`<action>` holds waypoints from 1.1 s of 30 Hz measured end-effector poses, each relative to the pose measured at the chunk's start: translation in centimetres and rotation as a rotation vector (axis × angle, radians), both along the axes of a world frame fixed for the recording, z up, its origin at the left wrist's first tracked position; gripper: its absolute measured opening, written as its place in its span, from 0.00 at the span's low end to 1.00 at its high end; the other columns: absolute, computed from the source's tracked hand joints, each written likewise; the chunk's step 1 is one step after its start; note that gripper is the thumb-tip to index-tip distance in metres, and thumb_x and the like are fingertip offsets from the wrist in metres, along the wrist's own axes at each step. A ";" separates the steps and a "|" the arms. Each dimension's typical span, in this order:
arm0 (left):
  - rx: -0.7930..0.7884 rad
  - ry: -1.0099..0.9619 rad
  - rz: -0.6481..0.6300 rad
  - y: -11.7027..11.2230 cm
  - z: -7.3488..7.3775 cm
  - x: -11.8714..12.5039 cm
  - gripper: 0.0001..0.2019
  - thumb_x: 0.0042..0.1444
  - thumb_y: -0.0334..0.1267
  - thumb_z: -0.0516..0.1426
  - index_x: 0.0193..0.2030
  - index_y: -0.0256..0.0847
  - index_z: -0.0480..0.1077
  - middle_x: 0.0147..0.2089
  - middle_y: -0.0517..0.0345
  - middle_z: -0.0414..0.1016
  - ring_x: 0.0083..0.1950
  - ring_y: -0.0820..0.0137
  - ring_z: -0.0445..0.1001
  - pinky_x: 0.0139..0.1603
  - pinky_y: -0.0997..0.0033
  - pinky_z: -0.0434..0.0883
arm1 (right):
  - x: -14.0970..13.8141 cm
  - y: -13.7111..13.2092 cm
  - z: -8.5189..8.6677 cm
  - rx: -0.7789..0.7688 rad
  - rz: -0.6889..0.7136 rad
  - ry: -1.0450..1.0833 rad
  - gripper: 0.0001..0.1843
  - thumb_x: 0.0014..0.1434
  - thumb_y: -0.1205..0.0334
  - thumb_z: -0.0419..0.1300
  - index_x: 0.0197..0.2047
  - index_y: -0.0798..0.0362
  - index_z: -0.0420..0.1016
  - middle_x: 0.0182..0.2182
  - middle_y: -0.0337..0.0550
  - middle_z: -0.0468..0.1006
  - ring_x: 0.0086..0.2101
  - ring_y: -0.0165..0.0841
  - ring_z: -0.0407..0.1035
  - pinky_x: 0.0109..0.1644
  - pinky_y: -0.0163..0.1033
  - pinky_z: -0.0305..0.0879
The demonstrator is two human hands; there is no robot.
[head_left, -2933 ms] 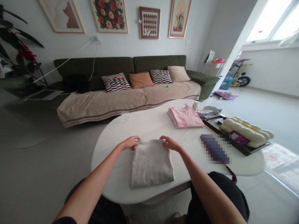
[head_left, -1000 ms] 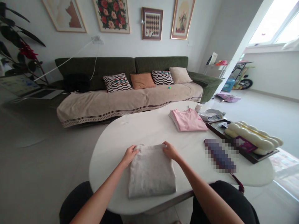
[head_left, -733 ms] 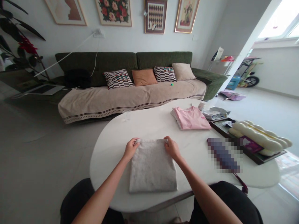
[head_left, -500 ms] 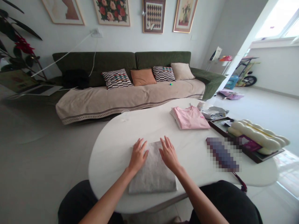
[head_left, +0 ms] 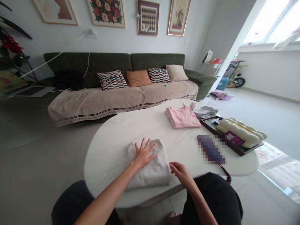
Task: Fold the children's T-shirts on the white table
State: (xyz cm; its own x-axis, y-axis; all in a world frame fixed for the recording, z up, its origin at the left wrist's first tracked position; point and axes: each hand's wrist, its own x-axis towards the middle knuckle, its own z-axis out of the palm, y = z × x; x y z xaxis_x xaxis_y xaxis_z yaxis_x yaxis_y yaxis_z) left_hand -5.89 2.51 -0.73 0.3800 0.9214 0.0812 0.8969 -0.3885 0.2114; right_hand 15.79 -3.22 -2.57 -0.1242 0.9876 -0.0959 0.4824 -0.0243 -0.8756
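A folded grey garment (head_left: 152, 170) lies on the white oval table (head_left: 112, 150) right in front of me. My left hand (head_left: 143, 153) rests flat on top of it, fingers spread. My right hand (head_left: 180, 171) hovers at the garment's near right corner, fingers loosely curled, with nothing visible in them. A folded pink shirt (head_left: 182, 116) lies farther back on the table, to the right.
A dark tray (head_left: 243, 151) with a cream lumpy object (head_left: 241, 131) sits at the table's right edge, a blurred dark item (head_left: 211, 149) beside it. Crumpled packaging (head_left: 204, 111) lies behind the pink shirt. A green sofa (head_left: 122, 81) with cushions stands beyond the table.
Both hands let go of the garment's far edge and pressed flat on it. My right hand then drew back to the near right corner; the left stayed on top.
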 end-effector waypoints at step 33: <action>-0.043 -0.022 0.064 0.9 -2.8 3.1 0.24 0.59 0.53 0.39 0.63 0.61 0.42 0.67 0.61 0.41 0.66 0.57 0.39 0.58 0.37 0.37 | -4.9 -4.9 1.8 0.385 -0.116 -0.313 0.22 0.60 0.61 0.41 0.57 0.55 0.57 0.58 0.53 0.56 0.56 0.40 0.53 0.55 0.47 0.56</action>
State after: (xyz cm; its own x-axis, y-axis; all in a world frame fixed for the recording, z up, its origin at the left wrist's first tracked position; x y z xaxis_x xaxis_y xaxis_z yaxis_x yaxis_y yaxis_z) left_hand -2.78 3.45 -3.49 0.3192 0.9465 0.0482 0.9145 -0.3209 0.2464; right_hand 10.90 -8.16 -0.77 -0.0352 0.9643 0.2623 0.7364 0.2025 -0.6456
